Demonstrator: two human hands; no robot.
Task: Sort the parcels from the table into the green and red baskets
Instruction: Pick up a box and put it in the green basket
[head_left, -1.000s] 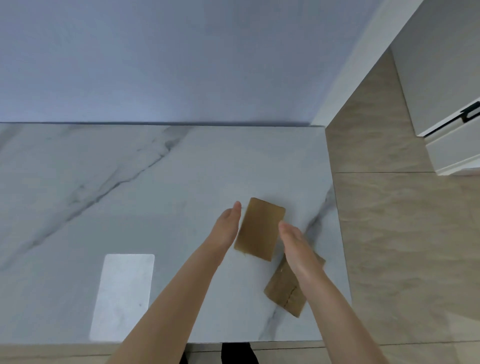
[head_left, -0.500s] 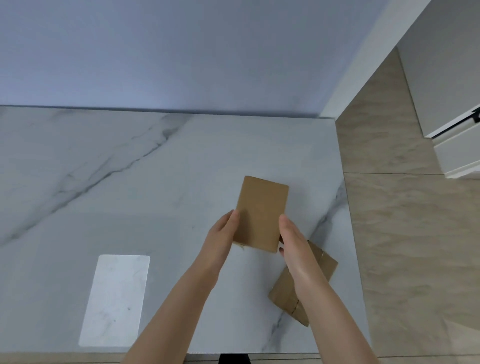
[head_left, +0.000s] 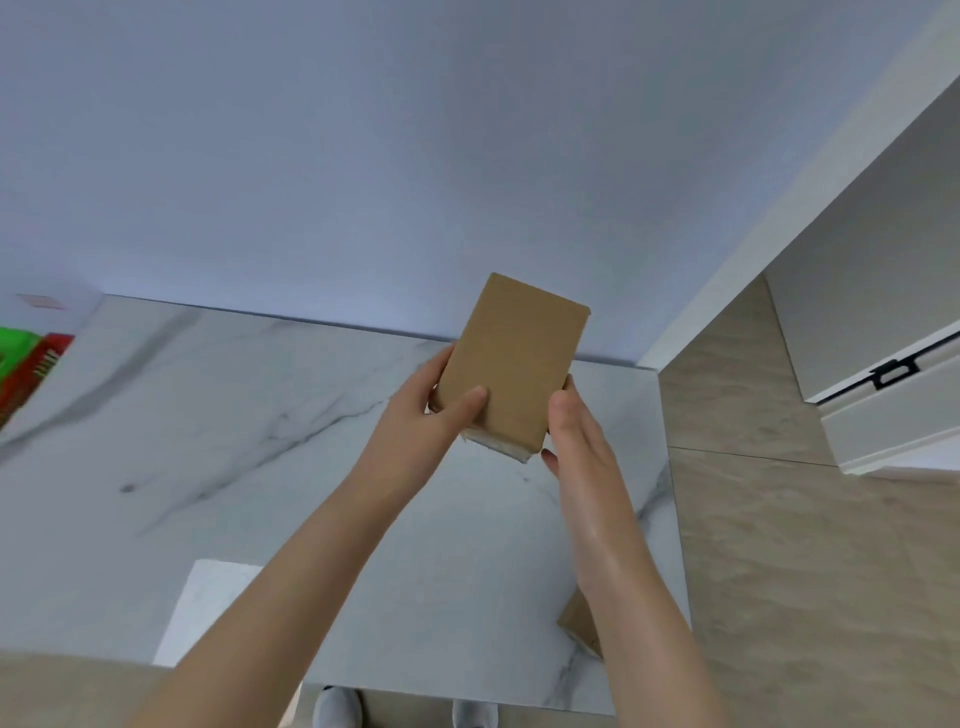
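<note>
No text, brand, number or sign can be read: the face of the flat brown cardboard parcel (head_left: 511, 364) is seen plain, and a pale pink patch (head_left: 40, 301) at the far left is too blurred to be made out

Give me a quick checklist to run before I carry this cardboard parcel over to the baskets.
1. Grip: ok, left hand and right hand both hold the held parcel by its lower sides.
2. Off the table: ok, it is up in the air.
3. Baskets located: ok, green basket and red basket show at the far left, cut off by the frame.
4. Which basket it belongs in: cannot tell; the brown face shows no label.
5. Room inside the baskets: cannot tell.
6. All parcels sorted: not ok, a second parcel lies on the table, partly behind the right forearm.
</note>
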